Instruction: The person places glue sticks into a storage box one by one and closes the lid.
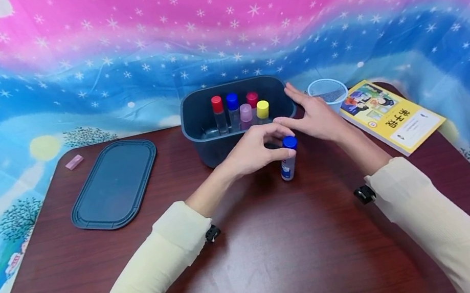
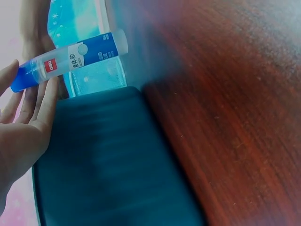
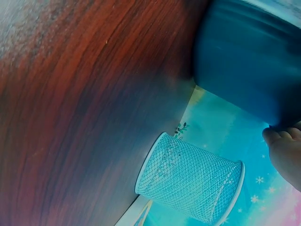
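My left hand (image 1: 254,151) pinches the blue cap of a clear glue stick (image 1: 287,166) between thumb and fingers. The stick stands nearly upright in front of a dark plastic bin (image 1: 212,151). In the left wrist view, the glue stick (image 2: 75,59) shows its blue-and-white label. My right hand (image 1: 316,120) rests against the bin's right side with fairly straight fingers, its thumb near the front rim. Inside the bin stand several clear tubes: red-capped (image 1: 217,104), blue-capped (image 1: 232,101), another red-capped (image 1: 252,98), pink (image 1: 246,112) and yellow-capped (image 1: 263,109). Their lower parts are partly hidden.
A dark flat lid (image 1: 115,184) lies at the left, with a small pink block (image 1: 74,162) beyond it. Right of the bin stands a light-blue mesh cup (image 3: 190,181), beside a yellow book (image 1: 390,115). A printed cloth (image 1: 135,80) hangs behind the table.
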The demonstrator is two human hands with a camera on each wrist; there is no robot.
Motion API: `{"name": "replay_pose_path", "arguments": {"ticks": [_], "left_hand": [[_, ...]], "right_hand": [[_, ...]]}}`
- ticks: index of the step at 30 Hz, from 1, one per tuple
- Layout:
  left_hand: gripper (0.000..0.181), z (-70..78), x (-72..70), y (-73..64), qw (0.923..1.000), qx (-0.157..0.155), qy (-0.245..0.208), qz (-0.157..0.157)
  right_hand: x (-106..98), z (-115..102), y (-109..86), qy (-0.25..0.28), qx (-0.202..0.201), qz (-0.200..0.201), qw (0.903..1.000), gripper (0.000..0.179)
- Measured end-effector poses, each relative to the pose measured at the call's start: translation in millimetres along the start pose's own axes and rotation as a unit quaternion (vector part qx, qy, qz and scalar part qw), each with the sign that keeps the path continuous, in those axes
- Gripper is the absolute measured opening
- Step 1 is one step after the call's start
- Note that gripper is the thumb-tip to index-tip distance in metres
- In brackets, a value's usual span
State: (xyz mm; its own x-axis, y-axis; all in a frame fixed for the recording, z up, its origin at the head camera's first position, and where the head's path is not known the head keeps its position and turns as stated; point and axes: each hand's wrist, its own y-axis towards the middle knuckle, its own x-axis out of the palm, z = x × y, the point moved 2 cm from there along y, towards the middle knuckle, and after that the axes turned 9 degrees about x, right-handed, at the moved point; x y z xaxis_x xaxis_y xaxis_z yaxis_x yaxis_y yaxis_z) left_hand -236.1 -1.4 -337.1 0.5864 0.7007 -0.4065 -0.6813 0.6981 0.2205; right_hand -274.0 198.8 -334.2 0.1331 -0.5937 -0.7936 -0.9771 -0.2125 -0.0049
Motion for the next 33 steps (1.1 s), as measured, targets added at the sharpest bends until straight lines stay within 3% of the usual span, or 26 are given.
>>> {"name": "replay_pose_path", "arguments": {"ticks": [9,15,21,30,33], "left_hand": [[0.035,7.8,-10.6,-3.2,0.9993,0.014,-0.032,0.014],[0.035,13.8,-27.1,-10.4,0.9928,0.026,-0.094,0.07],[0.03,14.5,-42.8,-15.7,0.9685,0.037,-0.211,0.127],[0.019,9.4,-60.6,-21.5,0.9313,0.069,-0.298,0.198],[0.018,8.1,-65.8,-22.5,0.9228,0.073,-0.31,0.216]], "right_hand": [[0,3,0.8,-0.007,-0.011,0.009,0.9999,0.096],[1,2,0.9,0.001,-0.005,0.0,1.0,0.098],[1,1,0.7,0.004,0.01,-0.002,0.9999,0.102],[1,2,1.6,0.012,0.007,-0.002,0.9999,0.101],[1,2,2.1,0.009,0.005,0.0,0.9999,0.101]]}}
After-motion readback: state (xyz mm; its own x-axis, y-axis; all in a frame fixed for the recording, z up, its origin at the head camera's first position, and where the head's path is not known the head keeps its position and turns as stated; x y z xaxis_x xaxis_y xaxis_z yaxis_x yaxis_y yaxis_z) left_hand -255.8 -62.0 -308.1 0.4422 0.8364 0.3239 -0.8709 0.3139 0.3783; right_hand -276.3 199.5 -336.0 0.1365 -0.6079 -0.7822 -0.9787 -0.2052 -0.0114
